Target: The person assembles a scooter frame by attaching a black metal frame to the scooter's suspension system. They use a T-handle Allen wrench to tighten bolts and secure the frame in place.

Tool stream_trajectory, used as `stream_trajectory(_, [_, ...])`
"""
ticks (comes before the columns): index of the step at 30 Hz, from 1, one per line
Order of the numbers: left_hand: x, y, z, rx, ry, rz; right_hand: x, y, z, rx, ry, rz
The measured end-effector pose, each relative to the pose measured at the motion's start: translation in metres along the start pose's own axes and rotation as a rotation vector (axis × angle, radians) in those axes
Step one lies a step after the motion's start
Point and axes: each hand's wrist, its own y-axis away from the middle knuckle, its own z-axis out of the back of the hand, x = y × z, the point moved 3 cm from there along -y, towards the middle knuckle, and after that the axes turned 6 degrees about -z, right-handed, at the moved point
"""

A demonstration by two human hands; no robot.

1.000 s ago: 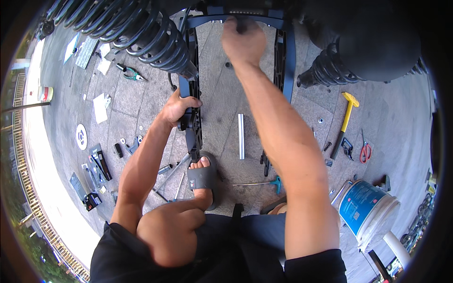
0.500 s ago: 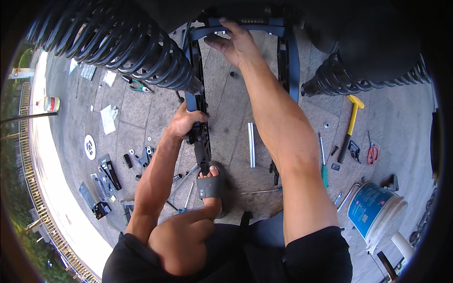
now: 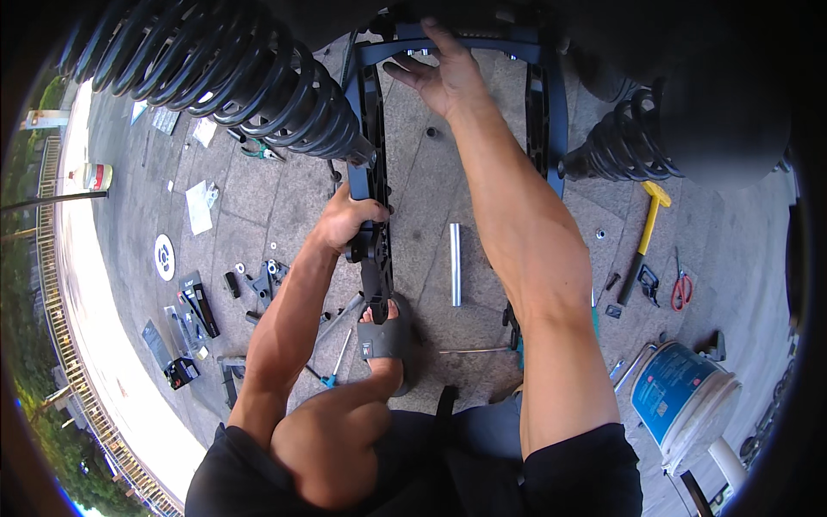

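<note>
A dark blue, U-shaped metal frame (image 3: 457, 41) stands before me, its two black-lined side arms coming down toward me. My left hand (image 3: 349, 218) is wrapped round the left side arm, thumb across its inner face. My right hand (image 3: 444, 76) reaches up to the crossbar at the far end. Its fingers are spread, one laid across the bar and the others stretched out just below it. A large black coil-spring shock absorber (image 3: 250, 86) slants down to the left side arm. Another coil-spring shock absorber (image 3: 629, 142) lies beside the right side arm, partly in shadow.
On the paving lie a silver tube (image 3: 456, 264), a yellow-headed hammer (image 3: 648, 226), red-handled scissors (image 3: 681, 291), green-handled pliers (image 3: 261, 152) and loose metal parts (image 3: 265, 282). A blue-and-white bucket (image 3: 676, 392) stands at right. My sandalled foot (image 3: 386, 338) is below the left side arm.
The frame and both hands appear slightly farther right in the picture, along with a small shift of the view. Both hands keep their places on the frame.
</note>
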Motion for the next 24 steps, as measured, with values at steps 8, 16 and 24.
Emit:
stream_trajectory(8, [-0.007,0.000,-0.002,0.015,-0.072,-0.011,-0.009,-0.017,0.016,-0.145,-0.130,-0.144])
stream_trajectory(16, [-0.001,-0.007,0.004,0.059,0.022,-0.032,-0.014,-0.017,0.014,-0.138,-0.143,-0.072])
stream_trajectory(24, [-0.006,0.002,0.005,-0.021,-0.006,0.025,-0.015,-0.014,0.012,-0.209,-0.161,-0.102])
